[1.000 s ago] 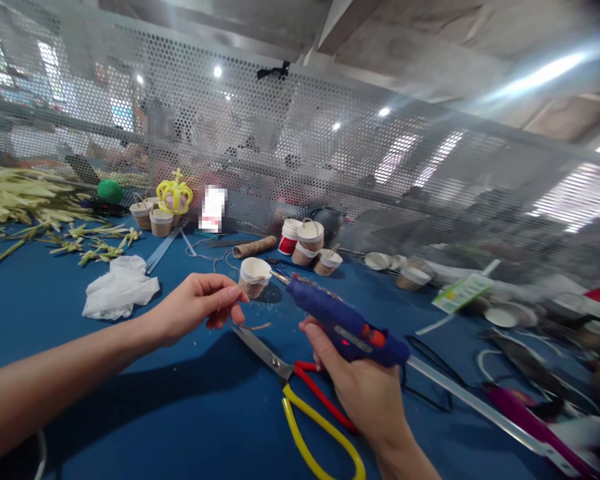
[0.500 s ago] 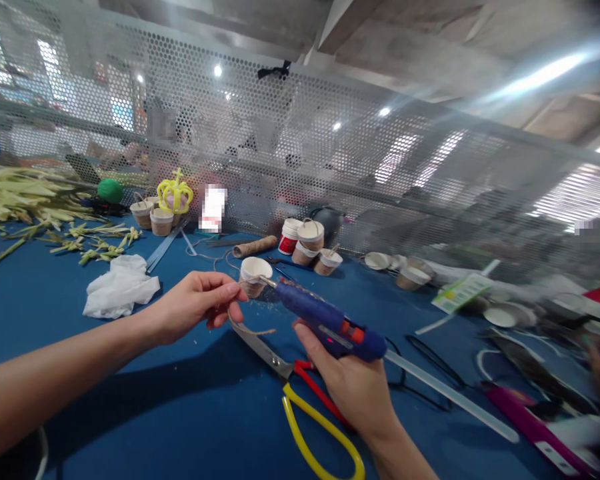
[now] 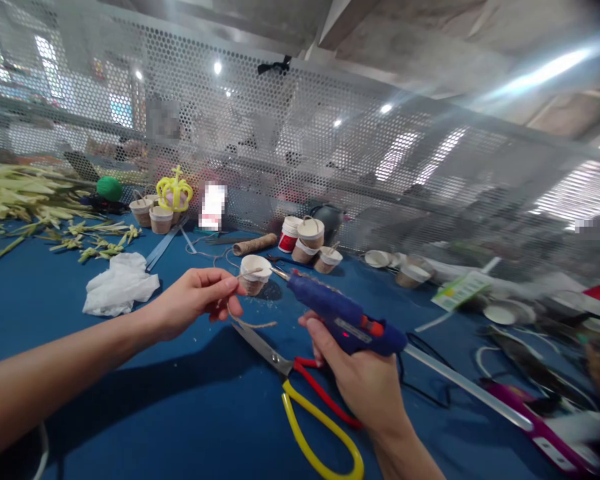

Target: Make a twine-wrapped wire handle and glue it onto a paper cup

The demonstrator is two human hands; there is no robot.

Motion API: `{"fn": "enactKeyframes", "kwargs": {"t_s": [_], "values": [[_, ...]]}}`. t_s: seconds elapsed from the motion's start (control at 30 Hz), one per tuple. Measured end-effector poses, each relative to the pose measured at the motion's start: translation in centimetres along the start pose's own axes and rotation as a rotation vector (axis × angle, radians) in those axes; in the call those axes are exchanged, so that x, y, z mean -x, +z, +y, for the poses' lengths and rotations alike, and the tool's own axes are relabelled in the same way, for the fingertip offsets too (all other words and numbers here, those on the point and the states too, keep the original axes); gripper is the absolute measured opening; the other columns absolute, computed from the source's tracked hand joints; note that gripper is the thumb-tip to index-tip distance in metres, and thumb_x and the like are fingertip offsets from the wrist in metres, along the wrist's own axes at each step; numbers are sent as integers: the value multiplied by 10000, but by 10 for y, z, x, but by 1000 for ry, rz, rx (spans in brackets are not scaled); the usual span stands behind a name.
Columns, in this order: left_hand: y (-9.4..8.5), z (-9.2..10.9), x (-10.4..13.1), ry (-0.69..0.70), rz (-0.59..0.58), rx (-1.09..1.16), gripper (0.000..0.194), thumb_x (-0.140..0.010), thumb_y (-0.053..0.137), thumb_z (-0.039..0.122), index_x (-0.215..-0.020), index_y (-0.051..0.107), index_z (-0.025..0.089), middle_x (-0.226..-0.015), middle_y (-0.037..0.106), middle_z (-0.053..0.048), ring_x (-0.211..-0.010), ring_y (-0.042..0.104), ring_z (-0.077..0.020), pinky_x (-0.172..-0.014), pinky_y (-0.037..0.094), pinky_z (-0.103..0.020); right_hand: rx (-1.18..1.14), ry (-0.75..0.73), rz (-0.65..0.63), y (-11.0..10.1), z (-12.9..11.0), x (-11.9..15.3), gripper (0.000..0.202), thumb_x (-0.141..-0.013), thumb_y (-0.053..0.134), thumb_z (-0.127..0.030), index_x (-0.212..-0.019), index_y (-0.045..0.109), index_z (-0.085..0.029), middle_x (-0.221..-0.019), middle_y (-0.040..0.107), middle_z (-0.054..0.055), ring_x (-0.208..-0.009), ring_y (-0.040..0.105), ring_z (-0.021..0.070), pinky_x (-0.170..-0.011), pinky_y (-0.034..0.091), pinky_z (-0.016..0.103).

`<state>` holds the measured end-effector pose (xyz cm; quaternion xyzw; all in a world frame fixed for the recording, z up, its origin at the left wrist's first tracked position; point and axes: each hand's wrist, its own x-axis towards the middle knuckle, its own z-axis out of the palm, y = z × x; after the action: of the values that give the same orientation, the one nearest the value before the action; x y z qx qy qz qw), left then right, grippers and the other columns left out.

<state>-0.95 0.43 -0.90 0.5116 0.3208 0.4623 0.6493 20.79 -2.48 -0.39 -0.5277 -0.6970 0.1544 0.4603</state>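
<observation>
My left hand [image 3: 213, 293] pinches a short piece of brown twine [image 3: 253, 325]; one end sticks out toward the right and the other hangs below the fingers. In my right hand [image 3: 360, 373] is a blue glue gun [image 3: 340, 310], its metal nozzle pointing left, a small gap from the twine's upper end. A long clear glue stick [image 3: 470, 383] juts from the gun's back. Just behind the fingertips stands a small cup [image 3: 253, 283], white inside and twine-wrapped outside. Scissors [image 3: 275, 360] with one red and one yellow handle lie beneath the hands on the blue table.
A crumpled white cloth [image 3: 120, 287] lies left of my hand. Behind are a twine roll [image 3: 255, 244], stacked cups [image 3: 310, 233], a yellow crown [image 3: 175, 190] and woven leaf pieces [image 3: 105, 243]. A perforated metal screen [image 3: 260, 133] bounds the table. At right sits a purple object [image 3: 520, 407].
The glue gun has moved right and slightly down, so its nozzle has come away from the twine's end. My left hand stays nearly in place, still pinching the twine.
</observation>
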Motion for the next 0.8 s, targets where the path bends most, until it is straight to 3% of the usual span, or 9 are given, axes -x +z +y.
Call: {"fn": "enactKeyframes", "kwargs": {"t_s": [0.13, 0.27, 0.53, 0.8], "values": [[-1, -1, -1, -44, -2, 109, 177, -772, 543, 271, -760, 591, 101, -587, 626, -24, -440, 521, -61, -421, 383, -155, -294, 113, -76, -1, -5, -1, 239, -750, 535, -363, -708, 601, -137, -432, 475, -26, -398, 454, 103, -433, 400, 253], [-3, 0, -3, -103, 55, 214, 158, -817, 461, 167, -750, 583, 92, -575, 604, -21, -412, 511, -50, -403, 404, -136, -469, 119, -116, 0, -4, -2, 196, -768, 526, -325, -729, 571, -139, -450, 454, -33, -392, 417, 86, -394, 349, 235], [-6, 5, -5, -199, 106, 394, 198, -835, 388, 101, -749, 566, 80, -547, 530, 0, -415, 500, -42, -359, 398, -106, -274, 127, -158, 5, -4, 4, 250, -726, 546, -398, -670, 574, -155, -437, 471, -33, -377, 425, 84, -426, 405, 243], [-2, 5, -4, -232, 103, 415, 213, -844, 373, 102, -740, 557, 78, -540, 525, 1, -403, 498, -38, -357, 405, -100, -256, 157, -96, 9, -2, 6, 286, -699, 563, -421, -627, 583, -145, -408, 472, -32, -367, 436, 89, -424, 408, 236]]}}
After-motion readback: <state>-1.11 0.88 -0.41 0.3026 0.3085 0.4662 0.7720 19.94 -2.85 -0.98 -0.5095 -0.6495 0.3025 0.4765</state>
